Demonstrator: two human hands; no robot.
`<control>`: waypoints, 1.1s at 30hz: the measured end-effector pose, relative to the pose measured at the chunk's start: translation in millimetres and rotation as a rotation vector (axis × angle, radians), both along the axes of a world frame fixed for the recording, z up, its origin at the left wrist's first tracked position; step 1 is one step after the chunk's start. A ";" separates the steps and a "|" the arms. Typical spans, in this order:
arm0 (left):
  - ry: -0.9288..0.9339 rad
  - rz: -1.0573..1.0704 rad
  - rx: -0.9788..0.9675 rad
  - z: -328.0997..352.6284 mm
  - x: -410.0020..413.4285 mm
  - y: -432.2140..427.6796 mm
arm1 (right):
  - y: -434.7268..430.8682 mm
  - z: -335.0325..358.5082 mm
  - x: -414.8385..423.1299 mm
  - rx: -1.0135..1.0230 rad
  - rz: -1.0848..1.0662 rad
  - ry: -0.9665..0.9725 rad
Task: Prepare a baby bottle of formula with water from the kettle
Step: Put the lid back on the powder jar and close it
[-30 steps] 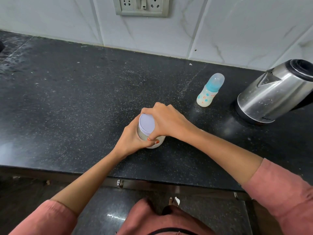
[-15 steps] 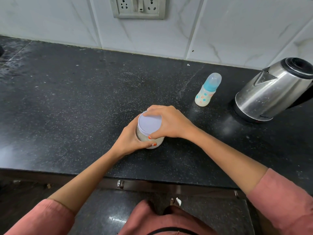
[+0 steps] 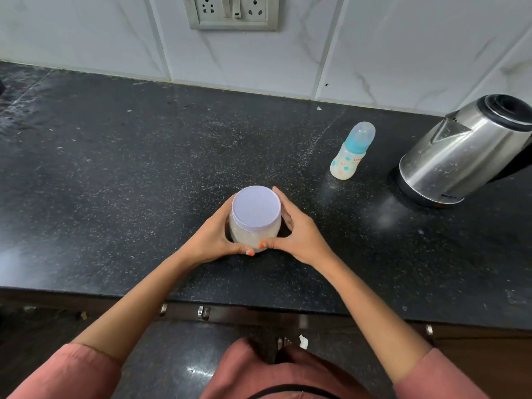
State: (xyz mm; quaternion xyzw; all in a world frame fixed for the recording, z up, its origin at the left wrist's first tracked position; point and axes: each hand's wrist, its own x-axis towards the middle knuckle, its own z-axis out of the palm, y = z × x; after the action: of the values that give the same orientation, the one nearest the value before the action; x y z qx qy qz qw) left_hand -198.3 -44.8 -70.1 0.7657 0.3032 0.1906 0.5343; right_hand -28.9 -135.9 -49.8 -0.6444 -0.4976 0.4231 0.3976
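A clear jar of white powder [image 3: 256,231] with a pale lilac lid stands on the black counter [image 3: 115,168], near the front middle. My left hand [image 3: 214,240] holds the jar's left side with the thumb curled round its front. My right hand [image 3: 299,236] cups the right side, fingers behind the jar and thumb at its front. A small baby bottle [image 3: 352,151] with a teal collar and clear cap stands capped at the back right. Further right sits a steel kettle [image 3: 460,156] on its black base.
A white tiled wall with a socket panel [image 3: 231,11] runs along the back. The counter's front edge [image 3: 259,306] lies just below my forearms, with cupboard handles under it. The far left of the counter looks wet.
My right hand has come off the top of the lid and now cups the jar's right side. The lid is fully uncovered. The left hand stays on the jar.
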 end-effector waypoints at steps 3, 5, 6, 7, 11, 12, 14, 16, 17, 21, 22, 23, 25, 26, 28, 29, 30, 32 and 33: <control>0.056 0.003 -0.006 -5.9 -1.9 2.3 | -4.3 -20.0 -1.6 0.007 -0.017 -0.032; 0.062 0.027 -0.001 -9.9 -2.3 2.9 | -4.4 -27.3 -3.5 0.011 -0.029 -0.046; 0.061 0.042 0.002 -11.2 -2.0 3.0 | -3.3 -30.4 -3.6 0.021 -0.041 -0.042; 0.058 0.057 0.002 -12.3 -1.3 3.4 | -1.2 -32.2 -2.7 0.030 -0.057 -0.033; 0.031 0.105 -0.035 -15.0 7.5 10.2 | 12.3 -30.1 10.4 0.042 -0.052 -0.004; 0.023 0.118 -0.050 -15.2 11.6 14.3 | 17.1 -29.3 15.1 0.045 -0.050 -0.001; 0.008 0.134 -0.070 -11.8 22.5 24.8 | 28.7 -26.3 25.5 0.048 -0.051 0.011; -0.003 0.143 -0.071 -8.3 34.9 39.7 | 43.4 -21.5 37.2 0.052 -0.055 0.009; -0.008 0.144 -0.068 -6.2 41.8 47.9 | 51.8 -17.8 43.0 0.053 -0.055 0.000; -0.013 0.139 -0.064 -1.2 67.4 83.1 | 87.0 -2.1 65.5 0.046 -0.066 -0.057; -0.008 0.137 -0.061 -0.6 73.2 91.9 | 95.8 0.9 70.8 0.042 -0.069 -0.066; -0.004 0.135 -0.056 -0.7 77.9 99.3 | 103.1 1.9 74.8 0.035 -0.074 -0.067; 0.020 0.132 -0.045 1.1 87.2 112.6 | 117.7 1.6 82.9 0.013 -0.089 -0.065; 0.035 0.130 -0.037 1.6 91.0 118.6 | 124.4 0.1 86.6 0.000 -0.098 -0.070; 0.055 0.123 -0.016 3.8 98.5 127.9 | 135.4 -2.8 91.9 -0.011 -0.109 -0.078; 0.063 0.123 -0.006 3.5 101.2 132.5 | 140.0 -4.6 93.7 -0.013 -0.113 -0.079; 0.068 0.119 0.003 3.5 103.5 136.2 | 143.7 -5.8 94.9 -0.014 -0.117 -0.080; 0.074 0.113 0.022 2.7 106.6 141.8 | 149.4 -8.6 96.8 -0.016 -0.122 -0.075; 0.076 0.111 0.029 1.6 107.7 143.9 | 151.6 -10.2 97.7 -0.015 -0.122 -0.071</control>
State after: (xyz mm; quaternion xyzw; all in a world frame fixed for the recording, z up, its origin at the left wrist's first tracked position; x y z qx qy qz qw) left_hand -90.6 99.2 -68.5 0.7620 0.3624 0.1949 0.5001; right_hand 68.7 15.7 -60.0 -0.6910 -0.4678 0.3787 0.4003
